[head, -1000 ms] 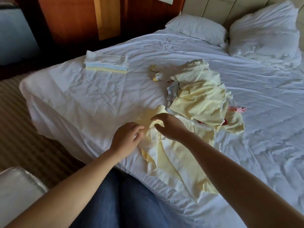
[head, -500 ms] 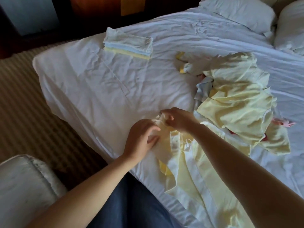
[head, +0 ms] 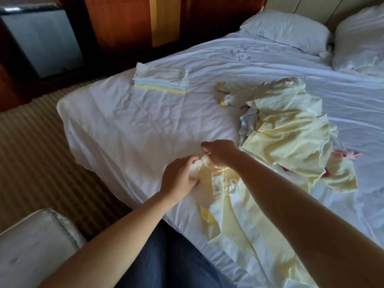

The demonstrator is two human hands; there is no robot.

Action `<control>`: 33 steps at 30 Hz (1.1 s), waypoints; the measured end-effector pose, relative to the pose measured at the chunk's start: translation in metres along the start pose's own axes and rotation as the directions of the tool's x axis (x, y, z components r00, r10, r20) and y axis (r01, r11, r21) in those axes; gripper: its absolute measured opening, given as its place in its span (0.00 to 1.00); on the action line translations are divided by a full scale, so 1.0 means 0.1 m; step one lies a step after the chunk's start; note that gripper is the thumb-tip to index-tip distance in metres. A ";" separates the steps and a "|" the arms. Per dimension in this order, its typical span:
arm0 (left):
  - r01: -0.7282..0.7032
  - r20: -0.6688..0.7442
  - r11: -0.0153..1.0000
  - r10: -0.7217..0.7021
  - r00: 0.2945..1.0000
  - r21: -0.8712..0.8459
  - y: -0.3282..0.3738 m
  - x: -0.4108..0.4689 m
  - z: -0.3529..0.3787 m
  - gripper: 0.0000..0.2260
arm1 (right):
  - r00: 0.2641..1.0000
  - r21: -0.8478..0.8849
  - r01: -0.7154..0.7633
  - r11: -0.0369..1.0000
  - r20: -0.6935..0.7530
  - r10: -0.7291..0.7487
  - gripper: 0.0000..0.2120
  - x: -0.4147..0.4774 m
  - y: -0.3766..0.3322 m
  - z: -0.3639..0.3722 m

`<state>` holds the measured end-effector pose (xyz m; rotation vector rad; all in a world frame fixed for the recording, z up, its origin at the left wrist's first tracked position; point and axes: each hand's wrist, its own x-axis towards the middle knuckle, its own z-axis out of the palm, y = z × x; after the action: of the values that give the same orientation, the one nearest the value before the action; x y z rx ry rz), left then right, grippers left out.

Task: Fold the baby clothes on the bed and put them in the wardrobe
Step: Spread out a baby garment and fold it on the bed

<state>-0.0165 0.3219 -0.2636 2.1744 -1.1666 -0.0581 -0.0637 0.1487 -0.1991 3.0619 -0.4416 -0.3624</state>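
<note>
Yellow garment [head: 239,225], unfolded pile [head: 291,138] beside, folded stack [head: 161,80] beyond

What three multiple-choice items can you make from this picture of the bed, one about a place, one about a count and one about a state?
1. Where is the folded stack?
A. on the floor
B. on the bed, near its left edge
C. in the wardrobe

2. How many pillows lie at the head of the bed?
A. one
B. two
C. four

3. What do the left hand and the right hand do?
A. lie flat on the sheet
B. carry the folded stack
C. pinch the top of the pale yellow garment

Key: 1 B, the stack sits on the white sheet beyond the hands. 2 B, two white pillows show side by side. 3 C, the fingers of both hands curl on the garment's top edge.
</note>
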 end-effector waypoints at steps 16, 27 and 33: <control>-0.126 0.047 0.974 0.137 0.989 -0.189 1.24 -0.12 -0.26 0.14 | 0.924 0.372 -0.205 0.905 -0.232 0.304 0.14 -1.56 0.78 -0.12; -0.057 0.503 0.963 0.187 0.844 -0.262 1.77 -0.27 0.63 0.14 | 0.828 0.829 -0.305 0.469 -0.013 0.561 0.24 -2.10 1.22 0.67; -0.097 0.552 0.957 0.238 0.800 -0.273 1.62 -0.26 0.76 0.09 | 0.719 0.824 -0.384 0.416 -0.015 0.695 0.21 -2.03 1.23 0.84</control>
<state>-0.1751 0.2388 -0.2369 1.8773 -1.5913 -0.7962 -0.3063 0.0889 -0.2278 3.2354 -1.9987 0.6046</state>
